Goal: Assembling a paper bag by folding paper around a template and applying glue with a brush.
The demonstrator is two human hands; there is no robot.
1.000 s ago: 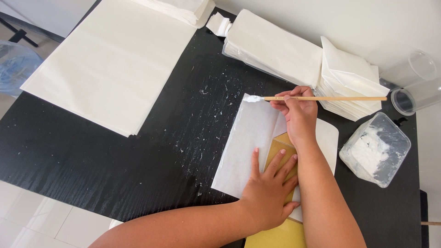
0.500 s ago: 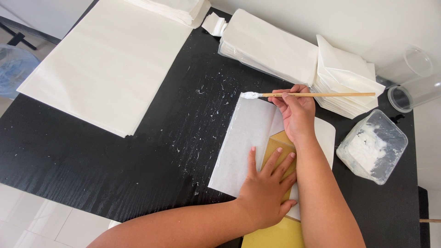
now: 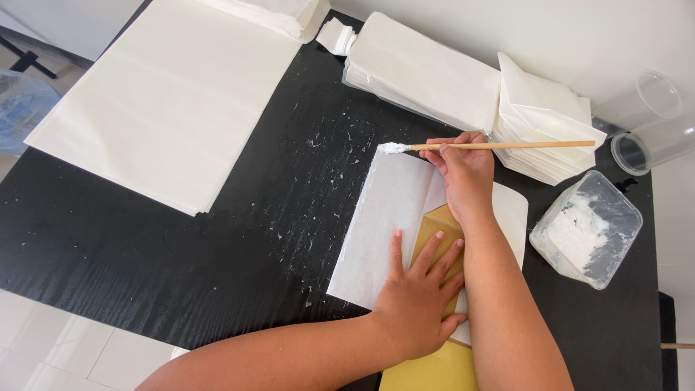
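Wooden brush with white paste on its tip, at top edge of paper sheet on black table, gripped by right hand; left hand open, pressed flat on sheet and yellow template; paste tub near right.

Left hand flat, right hand pinching.

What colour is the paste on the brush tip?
White, on the brush tip in the head view.
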